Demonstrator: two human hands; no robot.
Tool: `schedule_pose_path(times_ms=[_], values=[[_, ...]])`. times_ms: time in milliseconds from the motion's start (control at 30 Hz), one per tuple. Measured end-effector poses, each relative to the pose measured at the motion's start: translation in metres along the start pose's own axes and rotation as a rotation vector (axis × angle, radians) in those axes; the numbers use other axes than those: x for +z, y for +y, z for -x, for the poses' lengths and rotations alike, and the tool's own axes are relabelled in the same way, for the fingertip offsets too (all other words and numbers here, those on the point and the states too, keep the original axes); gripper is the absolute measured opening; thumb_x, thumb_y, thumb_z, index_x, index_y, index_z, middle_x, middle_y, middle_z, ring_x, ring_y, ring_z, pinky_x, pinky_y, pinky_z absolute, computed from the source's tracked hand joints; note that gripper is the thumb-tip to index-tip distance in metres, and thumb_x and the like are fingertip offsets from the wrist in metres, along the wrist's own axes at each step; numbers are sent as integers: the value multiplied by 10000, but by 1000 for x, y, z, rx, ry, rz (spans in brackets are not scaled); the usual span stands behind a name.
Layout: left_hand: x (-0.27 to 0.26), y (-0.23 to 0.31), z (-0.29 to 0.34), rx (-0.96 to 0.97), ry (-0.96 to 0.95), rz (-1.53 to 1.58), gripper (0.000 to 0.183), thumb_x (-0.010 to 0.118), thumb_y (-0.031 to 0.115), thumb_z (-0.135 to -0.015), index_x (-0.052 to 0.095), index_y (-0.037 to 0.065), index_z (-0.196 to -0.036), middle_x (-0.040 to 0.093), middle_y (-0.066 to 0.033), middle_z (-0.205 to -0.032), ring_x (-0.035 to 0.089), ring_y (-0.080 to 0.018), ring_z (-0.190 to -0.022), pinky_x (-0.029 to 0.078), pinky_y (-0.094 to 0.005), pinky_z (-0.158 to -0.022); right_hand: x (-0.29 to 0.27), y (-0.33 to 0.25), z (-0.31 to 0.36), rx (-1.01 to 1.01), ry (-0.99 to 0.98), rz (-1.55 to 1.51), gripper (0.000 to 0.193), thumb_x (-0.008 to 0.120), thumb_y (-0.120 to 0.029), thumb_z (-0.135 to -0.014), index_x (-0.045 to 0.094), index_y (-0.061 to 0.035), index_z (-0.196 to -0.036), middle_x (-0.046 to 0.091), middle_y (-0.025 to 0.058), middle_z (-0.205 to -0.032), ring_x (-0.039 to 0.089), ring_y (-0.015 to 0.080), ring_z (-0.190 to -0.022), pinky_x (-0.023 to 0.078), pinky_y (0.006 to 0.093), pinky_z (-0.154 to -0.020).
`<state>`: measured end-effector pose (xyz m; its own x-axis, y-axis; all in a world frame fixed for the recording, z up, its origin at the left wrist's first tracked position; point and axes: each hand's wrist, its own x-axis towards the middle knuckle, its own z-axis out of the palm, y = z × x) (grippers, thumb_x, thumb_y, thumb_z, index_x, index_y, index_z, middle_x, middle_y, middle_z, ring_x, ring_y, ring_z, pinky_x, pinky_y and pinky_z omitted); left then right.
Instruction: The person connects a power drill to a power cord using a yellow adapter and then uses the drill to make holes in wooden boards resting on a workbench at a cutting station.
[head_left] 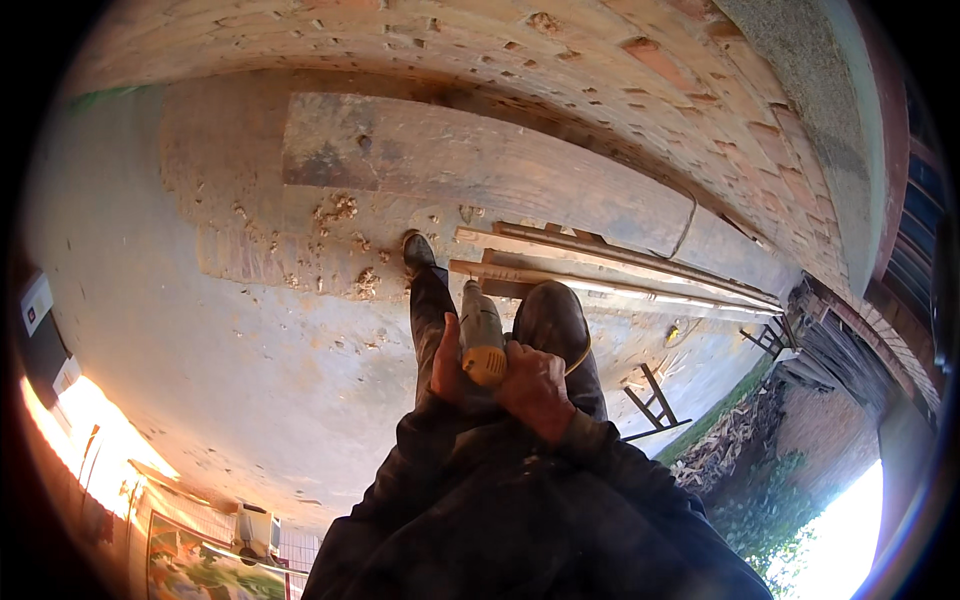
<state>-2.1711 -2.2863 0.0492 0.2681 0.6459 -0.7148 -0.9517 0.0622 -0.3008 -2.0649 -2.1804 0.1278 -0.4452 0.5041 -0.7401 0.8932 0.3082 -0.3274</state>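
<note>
Held in front of my body is a power drill with a grey body and a yellow rear end. Its thin bit points away from me, toward the wooden boards. My right hand is closed around the drill's handle side, with the fingers curled. Along the drill's left side lies my left hand, thumb extended up the body and the other fingers mostly hidden beneath it. A cable shows beside my right hand. The nearest board ends lie just beyond the bit and my bent right knee.
A long, wide plank runs below the rough brick wall. Wood shavings litter the concrete floor. To the right stands a dark metal frame. Daylight enters through openings at lower left and lower right.
</note>
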Motion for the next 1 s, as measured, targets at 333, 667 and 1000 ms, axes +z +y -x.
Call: schedule_pose_path(times_ms=[333,667,1000], values=[[19,-9,9,-47,260,-14,631,694,422,-933,519,21,-1388,669,-142,-1162,691,-272,-1048,577,-415,-925,-8,-3,-2,5,-28,-1,293,746,-284,-816,641,-19,-880,707,198,-831,722,391,-760,552,523,-691],[5,-20,7,107,187,-228,619,769,318,-891,535,-32,-1345,669,-142,-1131,693,-274,-1028,573,-384,-909,-4,4,0,-19,8,-33,418,785,-361,-819,592,-8,-934,697,191,-805,723,383,-743,557,511,-656],[-15,-16,10,779,221,-1066,853,902,199,-757,450,4,-1453,602,-201,-1282,641,-310,-1150,543,-403,-982,3,5,3,-81,4,16,372,760,-322,-818,606,-5,-939,701,186,-798,727,370,-743,563,503,-650]])
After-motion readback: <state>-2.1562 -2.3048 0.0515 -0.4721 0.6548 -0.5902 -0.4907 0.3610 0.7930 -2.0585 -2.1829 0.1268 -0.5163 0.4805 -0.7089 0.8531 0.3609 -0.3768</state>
